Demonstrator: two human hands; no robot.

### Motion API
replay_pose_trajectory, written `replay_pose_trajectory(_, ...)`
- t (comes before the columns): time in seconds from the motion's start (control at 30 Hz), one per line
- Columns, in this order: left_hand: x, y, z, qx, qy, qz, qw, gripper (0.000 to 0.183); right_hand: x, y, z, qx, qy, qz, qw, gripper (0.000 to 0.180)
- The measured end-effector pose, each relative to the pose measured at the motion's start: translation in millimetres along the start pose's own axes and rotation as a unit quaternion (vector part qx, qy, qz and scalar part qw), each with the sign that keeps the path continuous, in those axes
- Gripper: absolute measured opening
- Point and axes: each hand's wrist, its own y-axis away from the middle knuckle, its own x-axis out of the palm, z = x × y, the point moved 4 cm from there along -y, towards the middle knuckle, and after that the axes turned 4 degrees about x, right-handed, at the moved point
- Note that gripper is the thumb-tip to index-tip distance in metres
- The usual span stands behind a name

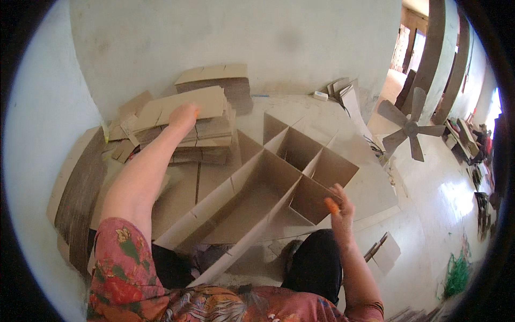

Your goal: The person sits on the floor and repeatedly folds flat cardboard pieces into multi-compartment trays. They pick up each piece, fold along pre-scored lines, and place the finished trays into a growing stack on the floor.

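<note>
My left hand [184,115] reaches to the top sheet of a stack of slotted cardboard strips [213,137], at the upper left; whether its fingers grip the sheet is unclear. In front of me stands a partly interlocked cardboard divider [281,163], with two long slotted strips running towards my body and shorter crossing pieces at its far end. My right hand [341,203] is at the divider's near right corner, its thumb on the near side of a crossing panel and the fingers over the edge. Orange coverings show on fingers of both hands.
Another cardboard stack [213,76] lies against the wall, and a tall one [80,193] stands at the left. Folded cardboard pieces [348,94] and a small white box [320,95] lie at the table's back right. A fan [411,129] stands beyond, with green netting [456,275] lower right.
</note>
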Motion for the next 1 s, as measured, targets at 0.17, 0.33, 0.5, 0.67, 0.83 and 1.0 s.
replay_pose_trajectory(0.17, -6.3, 16.7, 9.3, 0.032, 0.055, -0.066, 0.996, 0.018, -27.5, -46.9, 133.5, -0.251, -0.014, -0.129, 0.959, 0.033)
replay_pose_trajectory(0.33, 16.6, 12.6, 28.3, 0.035, 0.033, -0.081, 0.996, 0.018, 12.1, -9.7, 179.7, -0.315, -0.032, -0.028, 0.948, 0.029)
replay_pose_trajectory(0.5, -36.0, 12.4, 0.8, 0.065, 0.065, -0.119, 0.989, 0.021, 41.5, 18.3, 118.8, -0.046, -0.063, 0.103, 0.992, 0.027)
replay_pose_trajectory(0.67, -75.2, 90.3, -78.7, 0.306, 0.169, -0.225, 0.909, 0.020, 75.9, 12.3, 108.4, 0.175, -0.274, 0.197, 0.925, 0.042)
replay_pose_trajectory(0.83, -96.9, 199.9, -168.3, 0.541, 0.182, -0.190, 0.799, 0.031, 86.8, -2.5, 109.0, 0.227, -0.397, 0.111, 0.882, 0.026)
replay_pose_trajectory(1.0, -96.5, 186.9, -136.5, 0.356, 0.307, -0.184, 0.863, 0.042, 41.2, 12.8, 118.1, 0.107, -0.288, 0.041, 0.951, 0.023)
